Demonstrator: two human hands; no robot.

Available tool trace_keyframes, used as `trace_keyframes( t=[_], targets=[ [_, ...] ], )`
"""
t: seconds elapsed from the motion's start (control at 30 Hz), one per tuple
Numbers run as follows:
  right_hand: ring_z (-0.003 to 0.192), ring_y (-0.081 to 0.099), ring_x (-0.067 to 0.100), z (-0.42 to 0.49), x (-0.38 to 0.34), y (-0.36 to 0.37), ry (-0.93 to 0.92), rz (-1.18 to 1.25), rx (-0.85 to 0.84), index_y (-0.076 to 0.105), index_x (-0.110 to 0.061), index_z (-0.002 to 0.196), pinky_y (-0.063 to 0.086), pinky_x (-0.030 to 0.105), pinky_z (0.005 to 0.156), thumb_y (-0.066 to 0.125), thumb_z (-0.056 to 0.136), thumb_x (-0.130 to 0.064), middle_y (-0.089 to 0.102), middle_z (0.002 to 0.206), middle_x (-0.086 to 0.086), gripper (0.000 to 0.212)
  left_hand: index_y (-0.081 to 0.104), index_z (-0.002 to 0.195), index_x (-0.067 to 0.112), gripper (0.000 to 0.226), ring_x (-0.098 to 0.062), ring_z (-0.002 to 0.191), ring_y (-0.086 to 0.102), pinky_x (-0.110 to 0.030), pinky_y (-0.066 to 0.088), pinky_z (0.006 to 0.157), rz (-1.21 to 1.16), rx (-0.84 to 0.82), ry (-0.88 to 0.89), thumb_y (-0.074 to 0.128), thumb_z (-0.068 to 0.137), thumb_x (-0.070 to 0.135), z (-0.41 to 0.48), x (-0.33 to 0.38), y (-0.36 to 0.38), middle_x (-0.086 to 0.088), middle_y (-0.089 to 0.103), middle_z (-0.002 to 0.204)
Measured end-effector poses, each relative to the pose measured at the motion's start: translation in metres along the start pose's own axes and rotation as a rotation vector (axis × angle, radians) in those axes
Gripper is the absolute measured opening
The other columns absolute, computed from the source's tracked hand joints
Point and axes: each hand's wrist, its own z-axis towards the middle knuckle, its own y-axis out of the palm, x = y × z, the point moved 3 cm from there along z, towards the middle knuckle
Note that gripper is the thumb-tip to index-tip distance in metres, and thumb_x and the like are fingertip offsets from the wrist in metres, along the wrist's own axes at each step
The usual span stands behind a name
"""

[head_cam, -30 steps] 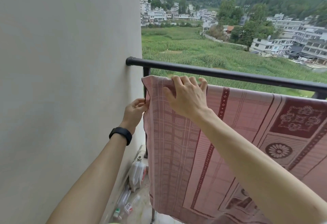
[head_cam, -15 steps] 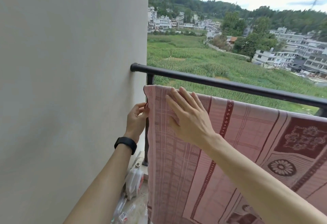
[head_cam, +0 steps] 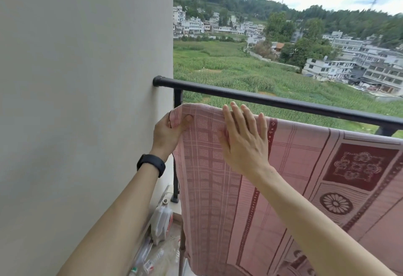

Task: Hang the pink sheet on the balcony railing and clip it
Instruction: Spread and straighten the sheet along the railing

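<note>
While both forearms reach in from the lower edge of the frame, the step in hand reads as squaring up the draped cloth; clipping is not yet begun.

Lower left, on the floor: white jug (head_cam: 161, 221) and loose bottles, beside the wall (head_cam: 76, 101).

Left grip (head_cam: 169, 131), black wristband (head_cam: 151, 165) below it, pinches the top left corner of the cloth. The thumb presses on the near face; the fingers go behind, out of sight.

Right grip (head_cam: 242, 142) is released: fingers straight, palm flat on the near face just right of the left grip, fingertips at the top fold.

Pink sheet (head_cam: 294, 177) fills the centre and right of the frame. It hangs from a fold just below the black railing (head_cam: 283, 103); what carries the fold is hidden under the cloth. Its left edge hangs near the upright post.

No clip is visible in either grip or on the fold.

Judgement: the next move calls for fetching a clip, so one grip must let go while the other pins the corner. The corner may slip if both release.

Beyond the railing: green field (head_cam: 229, 68), then buildings and hills.
</note>
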Motion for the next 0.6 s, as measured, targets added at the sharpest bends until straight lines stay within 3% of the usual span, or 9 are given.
trace_keyframes(
  t=[0.07,0.2,0.3,0.37,0.5,0.6],
  targets=[
    [0.144,0.035,0.023,-0.007,0.016,0.006,-0.005,0.016,-0.005,0.035,-0.022,0.152,0.017,0.053,0.119,0.038,0.099,-0.051,0.041,0.156,0.001,0.060,0.067,0.091,0.021,0.023,-0.008,0.079,0.068,-0.025,0.057,0.071,0.030,0.003,0.025,0.080,0.079,0.036,-0.005,-0.012,0.011,0.000,0.073,0.090],
    [0.130,0.050,0.023,0.021,0.031,-0.011,0.027,0.124,-0.103,0.038,-0.025,0.149,0.032,0.050,0.109,0.037,0.099,-0.057,0.057,0.140,0.000,0.060,0.064,0.085,0.013,0.026,0.005,0.061,0.062,-0.012,0.049,0.058,0.050,-0.021,0.050,0.080,0.080,0.033,0.002,-0.002,0.014,0.007,0.066,0.075],
    [0.109,0.062,0.020,0.033,0.014,0.005,-0.047,0.142,-0.270,0.044,-0.032,0.142,0.042,0.041,0.091,0.030,0.101,-0.060,0.066,0.125,-0.003,0.052,0.065,0.078,0.021,0.025,0.004,0.061,0.060,-0.012,0.048,0.059,0.107,-0.004,0.061,0.080,0.078,0.040,0.016,-0.006,-0.002,0.012,0.066,0.072],
    [0.096,0.064,0.018,0.035,0.004,0.010,-0.095,0.110,-0.250,0.049,-0.035,0.136,0.039,0.035,0.078,0.027,0.101,-0.060,0.067,0.117,-0.004,0.048,0.066,0.078,0.022,0.025,-0.001,0.067,0.060,-0.015,0.050,0.065,0.140,0.020,0.042,0.079,0.078,0.044,0.025,-0.008,-0.009,0.011,0.066,0.074],
    [0.103,0.062,0.024,0.033,0.002,0.015,-0.096,0.088,-0.216,0.047,-0.032,0.138,0.041,0.043,0.088,0.031,0.102,-0.057,0.065,0.117,0.001,0.046,0.068,0.097,0.009,0.045,-0.012,0.080,0.063,-0.030,0.053,0.077,0.049,0.015,-0.009,0.074,0.080,0.051,0.022,-0.008,-0.001,0.000,0.068,0.089],
    [0.108,0.059,0.025,0.026,0.009,0.017,-0.065,0.076,-0.197,0.047,-0.031,0.136,0.038,0.046,0.096,0.033,0.099,-0.058,0.064,0.122,0.002,0.048,0.064,0.111,0.016,0.048,-0.016,0.091,0.069,-0.032,0.055,0.077,-0.115,-0.113,-0.146,0.068,0.083,0.054,0.005,-0.021,0.012,-0.003,0.071,0.103]
  ],
)
